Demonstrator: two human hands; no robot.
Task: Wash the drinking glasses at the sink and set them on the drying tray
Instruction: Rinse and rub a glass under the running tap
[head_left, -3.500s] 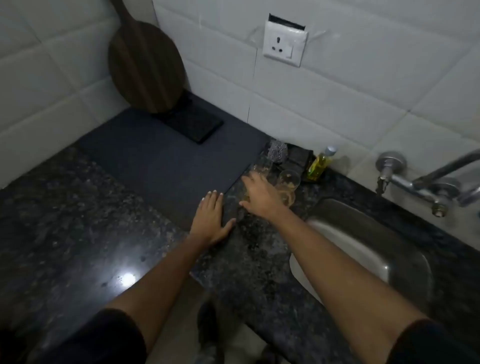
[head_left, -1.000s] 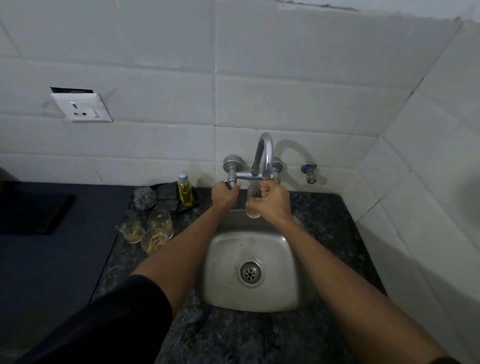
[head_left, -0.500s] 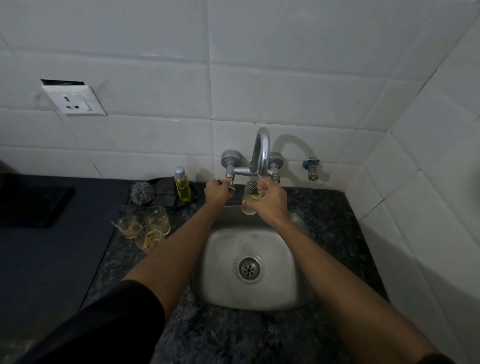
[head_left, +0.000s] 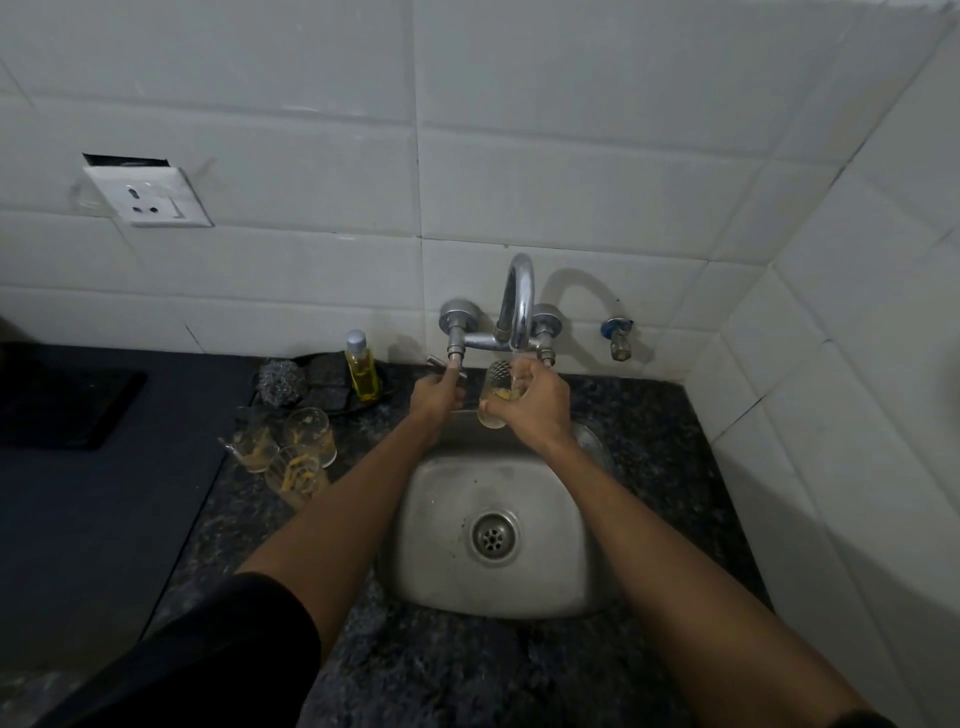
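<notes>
My right hand (head_left: 535, 402) grips a drinking glass (head_left: 493, 395) with yellowish residue, held upright right under the spout of the tap (head_left: 517, 306) above the steel sink (head_left: 498, 530). My left hand (head_left: 439, 397) is closed on the left tap handle (head_left: 447, 364). Three more dirty glasses (head_left: 291, 449) stand together on the granite counter left of the sink. A dark drying mat (head_left: 78, 519) covers the counter further left.
A yellow soap bottle (head_left: 362, 366), a steel scourer (head_left: 280, 382) and a dark sponge sit behind the glasses. A black block (head_left: 62, 408) lies on the mat. A small side tap (head_left: 618, 338) sticks out of the tiled wall. A wall socket (head_left: 150, 197) is upper left.
Since 3.5 s ago my right hand lifted a glass from the group and carried it under the tap; my left hand went from the mat to the tap handle. Little has moved in the last second.
</notes>
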